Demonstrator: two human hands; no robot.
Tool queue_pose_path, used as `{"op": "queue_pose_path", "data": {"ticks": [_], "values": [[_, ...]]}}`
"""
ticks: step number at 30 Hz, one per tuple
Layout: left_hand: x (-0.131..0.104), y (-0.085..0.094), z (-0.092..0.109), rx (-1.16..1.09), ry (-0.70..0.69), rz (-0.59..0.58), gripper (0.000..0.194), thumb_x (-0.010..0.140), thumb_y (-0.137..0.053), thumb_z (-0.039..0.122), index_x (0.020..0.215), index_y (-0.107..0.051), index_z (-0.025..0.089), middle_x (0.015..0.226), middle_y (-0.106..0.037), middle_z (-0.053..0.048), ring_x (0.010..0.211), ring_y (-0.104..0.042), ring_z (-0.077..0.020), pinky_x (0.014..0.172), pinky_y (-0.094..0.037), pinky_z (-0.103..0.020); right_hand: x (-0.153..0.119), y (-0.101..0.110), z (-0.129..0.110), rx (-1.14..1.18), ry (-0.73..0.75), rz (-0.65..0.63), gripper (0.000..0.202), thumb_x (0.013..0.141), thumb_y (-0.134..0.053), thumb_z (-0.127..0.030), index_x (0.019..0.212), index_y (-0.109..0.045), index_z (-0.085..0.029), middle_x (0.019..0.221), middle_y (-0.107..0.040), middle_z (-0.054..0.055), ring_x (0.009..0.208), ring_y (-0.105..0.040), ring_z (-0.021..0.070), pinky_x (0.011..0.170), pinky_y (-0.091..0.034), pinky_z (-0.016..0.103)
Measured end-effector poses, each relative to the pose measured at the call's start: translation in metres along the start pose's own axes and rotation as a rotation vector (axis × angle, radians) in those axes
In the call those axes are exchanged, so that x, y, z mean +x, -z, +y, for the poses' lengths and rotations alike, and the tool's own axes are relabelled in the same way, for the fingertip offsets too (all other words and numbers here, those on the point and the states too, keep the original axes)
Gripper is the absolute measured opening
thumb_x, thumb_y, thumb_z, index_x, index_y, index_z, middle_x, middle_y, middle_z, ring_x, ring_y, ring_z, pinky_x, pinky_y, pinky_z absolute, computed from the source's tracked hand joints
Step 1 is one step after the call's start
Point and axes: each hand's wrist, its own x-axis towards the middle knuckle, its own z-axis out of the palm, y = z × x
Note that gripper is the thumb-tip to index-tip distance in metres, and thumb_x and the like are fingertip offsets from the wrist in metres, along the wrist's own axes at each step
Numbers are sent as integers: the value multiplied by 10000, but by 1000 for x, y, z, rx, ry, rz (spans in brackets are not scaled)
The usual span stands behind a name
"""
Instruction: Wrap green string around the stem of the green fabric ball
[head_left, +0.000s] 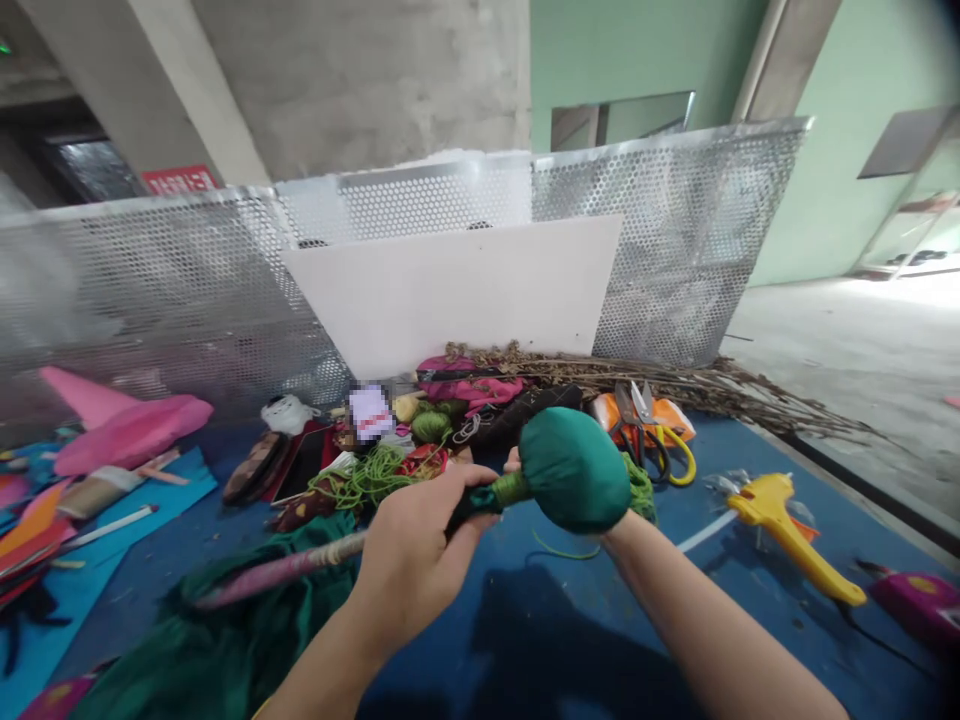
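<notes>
A round bundle [576,470] of smooth green cloth is tied at its neck with light green yarn [511,489]. My left hand [420,535] pinches the dark gathered cloth just left of the wrapped neck. Most of my right hand [514,460] is hidden behind the round bundle; only a bit of finger shows by the neck. A pinkish stick [281,572] runs from my left hand down over loose green cloth [217,640]. A thin strand of green yarn [562,552] hangs below the bundle.
Yellow-handled scissors [679,455] and a yellow glue gun [795,540] lie at the right of the blue table [750,620]. Green yarn [367,480], dried branches [637,375] and a white board [465,300] are behind. Coloured paper and a pink cone shape [135,425] are at left.
</notes>
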Motion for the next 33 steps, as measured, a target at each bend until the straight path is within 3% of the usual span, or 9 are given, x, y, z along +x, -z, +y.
{"op": "queue_pose_path", "data": {"ticks": [3, 5, 9, 13, 16, 19, 22, 27, 33], "values": [[3, 10, -7, -204, 195, 79, 280, 822, -656, 325, 1089, -656, 239, 1053, -726, -34, 970, -655, -257, 828, -470, -308, -5, -10, -16, -9, 19, -60, 403, 976, -469, -416, 747, -671, -152, 721, -635, 5, 644, -612, 134, 617, -533, 263], [4, 17, -13, -379, 295, 106, 338, 824, -661, 357, 1126, -645, 205, 993, -723, -47, 946, -645, -253, 827, -479, -309, -10, -14, -31, -21, 36, -88, 423, 991, -455, -314, 618, -595, -172, 618, -543, -15, 568, -545, 113, 548, -456, 226], [6, 25, -22, -672, 315, 78, 306, 845, -641, 353, 1084, -656, 162, 825, -679, -43, 834, -619, -212, 840, -474, -322, -27, -16, -62, -15, 151, -23, 298, 969, -464, -218, 690, -563, -180, 788, -516, 35, 710, -539, 146, 616, -434, 263], [6, 17, -16, -890, 341, -45, 312, 783, -712, 336, 1038, -692, 158, 807, -663, -40, 798, -605, -187, 769, -468, -281, -38, -17, -78, 271, 215, -1, 273, 989, -441, -295, 808, -626, -207, 1058, -589, 108, 1047, -559, 242, 857, -466, 372], [6, 5, -8, -978, 360, -115, 281, 763, -718, 298, 1004, -712, 154, 795, -663, -36, 754, -592, -160, 702, -445, -242, -37, -20, -76, 577, 172, 49, 339, 989, -424, -370, 773, -637, -218, 847, -615, 80, 884, -591, 242, 856, -463, 438], [7, -5, -4, -980, 362, -122, 262, 750, -696, 231, 1001, -711, 156, 728, -639, -15, 694, -572, -141, 647, -421, -229, -33, -22, -73, 753, 108, 116, 370, 963, -467, -376, 659, -601, -213, 578, -480, 15, 618, -503, 191, 652, -453, 369], [8, -13, -2, -937, 390, -36, 344, 726, -672, 163, 1070, -677, 164, 734, -643, -8, 660, -571, -137, 651, -435, -245, -32, -23, -75, 708, -47, 199, 373, 931, -529, -357, 593, -555, -202, 527, -411, -10, 542, -402, 153, 529, -363, 294], [10, -23, 2, -838, 366, 63, 299, 700, -641, 145, 995, -681, 169, 957, -672, -56, 680, -583, -149, 682, -466, -281, -36, -23, -84, 566, -169, 304, 383, 933, -552, -344, 580, -561, -196, 541, -452, -7, 548, -417, 143, 523, -348, 282], [8, -29, 1, -604, 341, 115, 195, 709, -660, 211, 893, -722, 213, 699, -661, -11, 765, -606, -215, 753, -446, -299, -38, -27, -87, 545, -188, 364, 382, 933, -558, -331, 575, -551, -197, 548, -443, -13, 550, -416, 140, 532, -360, 280]]}}
